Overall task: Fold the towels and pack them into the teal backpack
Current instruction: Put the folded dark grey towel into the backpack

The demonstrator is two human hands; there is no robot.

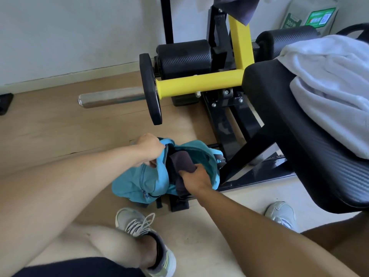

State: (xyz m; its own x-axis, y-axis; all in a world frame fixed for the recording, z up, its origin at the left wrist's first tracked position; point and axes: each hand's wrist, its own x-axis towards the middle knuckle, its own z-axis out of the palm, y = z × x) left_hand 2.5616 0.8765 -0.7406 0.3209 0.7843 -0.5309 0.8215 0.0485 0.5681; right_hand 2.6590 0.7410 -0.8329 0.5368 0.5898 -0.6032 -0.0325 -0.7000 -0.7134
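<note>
inside teal backpack (139, 182), dark towel (182, 160), right hand (196, 176) gripping

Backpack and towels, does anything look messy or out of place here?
Mostly fine: the left hand holds the backpack open while the right hand pushes a dark towel in. The white towel lies bunched on the bench, apparently unfolded, and a dark cloth hangs off the frame above.
</note>
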